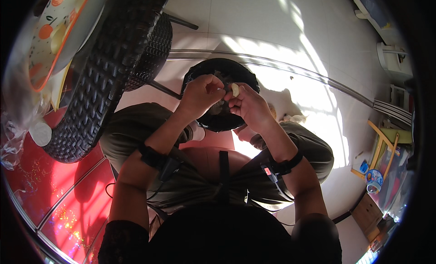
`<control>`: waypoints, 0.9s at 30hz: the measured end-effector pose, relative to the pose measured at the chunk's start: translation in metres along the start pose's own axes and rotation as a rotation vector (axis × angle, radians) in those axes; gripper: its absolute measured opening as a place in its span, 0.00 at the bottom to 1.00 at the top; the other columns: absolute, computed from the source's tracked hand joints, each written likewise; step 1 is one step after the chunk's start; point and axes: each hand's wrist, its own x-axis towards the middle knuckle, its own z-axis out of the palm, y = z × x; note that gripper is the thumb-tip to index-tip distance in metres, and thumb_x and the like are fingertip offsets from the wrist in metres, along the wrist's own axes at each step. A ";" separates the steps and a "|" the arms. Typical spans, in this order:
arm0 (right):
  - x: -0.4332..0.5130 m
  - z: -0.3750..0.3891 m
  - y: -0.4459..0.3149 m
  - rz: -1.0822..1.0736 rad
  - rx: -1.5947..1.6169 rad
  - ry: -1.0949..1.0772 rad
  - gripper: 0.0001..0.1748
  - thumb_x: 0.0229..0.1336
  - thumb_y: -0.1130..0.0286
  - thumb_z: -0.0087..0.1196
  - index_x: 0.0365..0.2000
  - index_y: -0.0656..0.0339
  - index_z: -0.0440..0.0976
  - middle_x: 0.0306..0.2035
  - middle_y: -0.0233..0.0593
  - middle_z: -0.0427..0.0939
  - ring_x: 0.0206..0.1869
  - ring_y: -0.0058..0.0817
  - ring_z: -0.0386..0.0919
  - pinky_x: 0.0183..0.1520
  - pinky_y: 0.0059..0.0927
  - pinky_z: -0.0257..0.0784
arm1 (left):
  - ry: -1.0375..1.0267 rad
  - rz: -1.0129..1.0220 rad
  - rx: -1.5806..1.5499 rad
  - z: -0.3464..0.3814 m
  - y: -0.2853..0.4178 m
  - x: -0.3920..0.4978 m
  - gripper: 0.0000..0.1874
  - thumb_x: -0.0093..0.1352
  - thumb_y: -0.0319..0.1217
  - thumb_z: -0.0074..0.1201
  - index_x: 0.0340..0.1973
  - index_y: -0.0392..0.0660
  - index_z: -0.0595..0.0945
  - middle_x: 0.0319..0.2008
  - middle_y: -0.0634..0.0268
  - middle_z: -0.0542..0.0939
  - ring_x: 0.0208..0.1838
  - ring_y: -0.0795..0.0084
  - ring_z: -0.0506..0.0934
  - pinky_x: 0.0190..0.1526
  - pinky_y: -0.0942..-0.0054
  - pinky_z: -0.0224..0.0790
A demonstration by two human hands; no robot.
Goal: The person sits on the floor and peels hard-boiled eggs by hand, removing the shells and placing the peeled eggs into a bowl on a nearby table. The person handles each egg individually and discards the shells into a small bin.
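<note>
Between the thumb and fingers of my right hand (252,105) is a pale peeled garlic clove (235,90). My left hand (203,94) is right beside it, thumb and index fingertips pinched together. Whether a scrap of skin is caught between those fingertips is too small to make out. Both hands are above a round bin lined with a black plastic bag (221,125), which stands on the floor between my feet. Thin, pale, skin-like scraps (216,109) lie inside the bin, partly hidden by my hands.
A black woven table edge (98,80) rises at my left, bearing an orange-rimmed patterned bowl (56,64) with pale pieces inside. Clear plastic (13,141) hangs nearby. Beyond the bin, a metal track (289,68) crosses the floor. A yellow wooden frame (376,151) lies far right.
</note>
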 end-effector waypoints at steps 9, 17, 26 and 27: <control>0.003 0.005 0.015 -0.136 -0.449 0.044 0.15 0.75 0.62 0.38 0.54 0.59 0.64 0.42 0.36 0.73 0.39 0.22 0.77 0.46 0.28 0.76 | -0.147 -0.136 0.086 0.002 0.017 -0.007 0.09 0.67 0.31 0.62 0.36 0.38 0.83 0.29 0.65 0.81 0.34 0.80 0.77 0.38 0.77 0.71; 0.005 0.000 0.014 -0.124 -0.333 0.049 0.16 0.75 0.63 0.39 0.53 0.62 0.65 0.42 0.41 0.76 0.40 0.25 0.79 0.47 0.29 0.78 | -0.115 0.197 0.077 0.002 0.009 -0.006 0.08 0.67 0.29 0.57 0.29 0.38 0.79 0.24 0.59 0.75 0.27 0.67 0.74 0.30 0.69 0.65; -0.001 0.000 0.004 -0.015 0.127 -0.063 0.17 0.74 0.65 0.38 0.55 0.61 0.67 0.44 0.41 0.78 0.41 0.26 0.77 0.50 0.31 0.74 | 0.012 0.002 -0.009 0.004 0.000 -0.003 0.10 0.66 0.31 0.59 0.28 0.37 0.80 0.26 0.59 0.77 0.26 0.73 0.72 0.30 0.72 0.66; -0.002 0.000 0.005 -0.013 0.166 -0.092 0.17 0.74 0.65 0.38 0.55 0.61 0.67 0.44 0.40 0.77 0.41 0.25 0.77 0.50 0.31 0.74 | 0.016 0.016 0.055 0.003 0.001 -0.004 0.10 0.65 0.32 0.60 0.28 0.37 0.80 0.25 0.60 0.77 0.26 0.73 0.72 0.30 0.72 0.66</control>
